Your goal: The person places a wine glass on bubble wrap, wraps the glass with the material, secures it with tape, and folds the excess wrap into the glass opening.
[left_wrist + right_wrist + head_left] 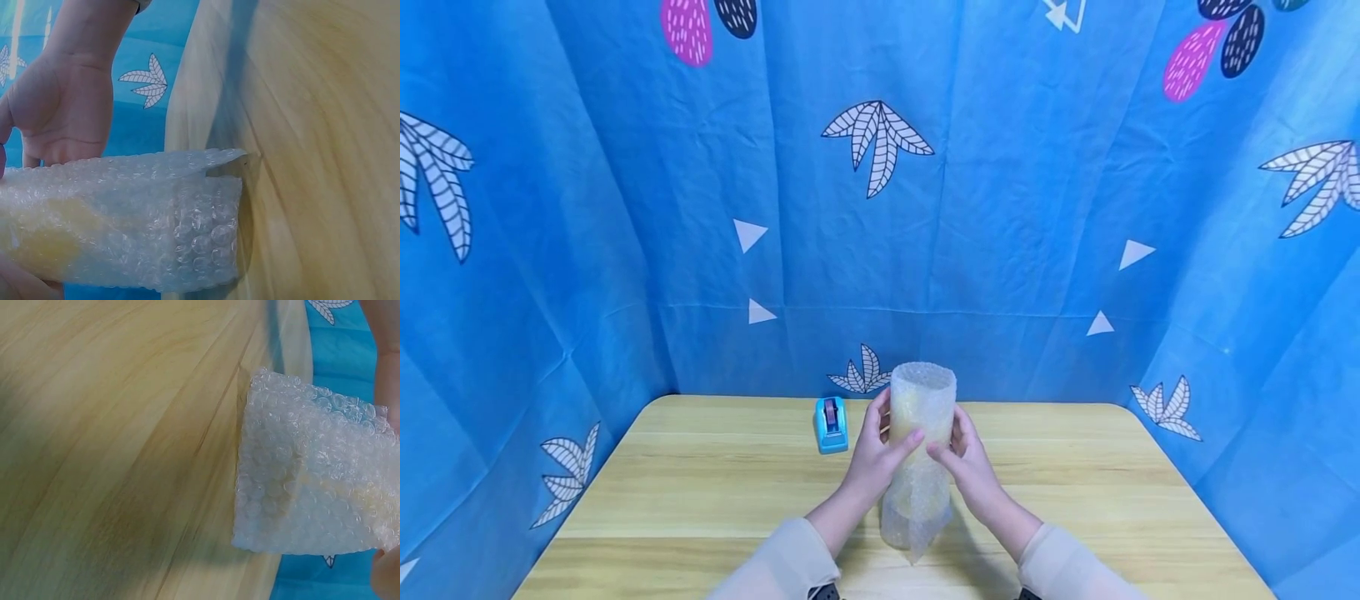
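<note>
A bubble-wrap cylinder (920, 467) stands upright near the front middle of the table, its top open. Something yellowish shows dimly through the wrap (69, 231) in the left wrist view; its kind cannot be made out. My left hand (876, 446) grips the cylinder's upper left side, thumb across the front. From the right, my right hand (973, 467) holds it in the same way, the two thumbs pointing toward each other. A loose flap of wrap hangs at the lower front. Most fingers are hidden behind the cylinder.
A blue tape dispenser (831, 425) stands left of the cylinder, toward the back of the wooden table (700, 483). Blue patterned curtains (1015, 208) enclose the table at the back and both sides.
</note>
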A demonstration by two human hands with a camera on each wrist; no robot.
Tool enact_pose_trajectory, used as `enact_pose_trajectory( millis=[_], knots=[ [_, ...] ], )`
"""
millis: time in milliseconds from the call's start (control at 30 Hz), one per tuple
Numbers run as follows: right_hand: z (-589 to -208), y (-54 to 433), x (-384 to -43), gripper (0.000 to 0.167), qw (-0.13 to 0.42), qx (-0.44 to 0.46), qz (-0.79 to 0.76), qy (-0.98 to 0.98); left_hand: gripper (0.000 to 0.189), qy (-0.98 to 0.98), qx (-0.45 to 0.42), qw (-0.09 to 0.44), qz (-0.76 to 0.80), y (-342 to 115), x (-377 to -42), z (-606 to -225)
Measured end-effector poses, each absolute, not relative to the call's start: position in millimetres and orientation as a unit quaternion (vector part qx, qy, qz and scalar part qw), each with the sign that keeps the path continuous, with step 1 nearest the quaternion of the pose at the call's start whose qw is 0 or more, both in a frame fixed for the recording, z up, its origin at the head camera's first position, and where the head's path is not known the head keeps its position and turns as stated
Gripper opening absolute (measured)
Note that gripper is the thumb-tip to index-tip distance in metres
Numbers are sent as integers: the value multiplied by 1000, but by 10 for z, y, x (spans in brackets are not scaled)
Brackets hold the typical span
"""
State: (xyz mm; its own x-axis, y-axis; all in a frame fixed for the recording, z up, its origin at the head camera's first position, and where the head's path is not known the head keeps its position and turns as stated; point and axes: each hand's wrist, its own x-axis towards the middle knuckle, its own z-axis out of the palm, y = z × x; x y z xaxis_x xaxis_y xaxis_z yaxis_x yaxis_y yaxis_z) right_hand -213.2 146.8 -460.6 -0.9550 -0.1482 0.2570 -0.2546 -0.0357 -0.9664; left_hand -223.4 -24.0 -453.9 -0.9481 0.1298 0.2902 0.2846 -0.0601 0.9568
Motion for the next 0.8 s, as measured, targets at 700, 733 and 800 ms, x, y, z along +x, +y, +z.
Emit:
enact_pose_trajectory(
  millis=[700, 733, 800],
  knots=[
    [-4513, 1477, -2149, 63, 71, 176, 715, -673, 75, -689, -153, 72, -705, -190, -2241, -4490],
    [-4503, 1475, -2154, 63, 73, 178, 716, -671, 75, -689, -153, 71, -705, -188, -2235, -4489],
    [-4486, 1470, -2162, 62, 78, 182, 717, -668, 74, -688, -154, 69, -706, -182, -2225, -4488]
  ],
)
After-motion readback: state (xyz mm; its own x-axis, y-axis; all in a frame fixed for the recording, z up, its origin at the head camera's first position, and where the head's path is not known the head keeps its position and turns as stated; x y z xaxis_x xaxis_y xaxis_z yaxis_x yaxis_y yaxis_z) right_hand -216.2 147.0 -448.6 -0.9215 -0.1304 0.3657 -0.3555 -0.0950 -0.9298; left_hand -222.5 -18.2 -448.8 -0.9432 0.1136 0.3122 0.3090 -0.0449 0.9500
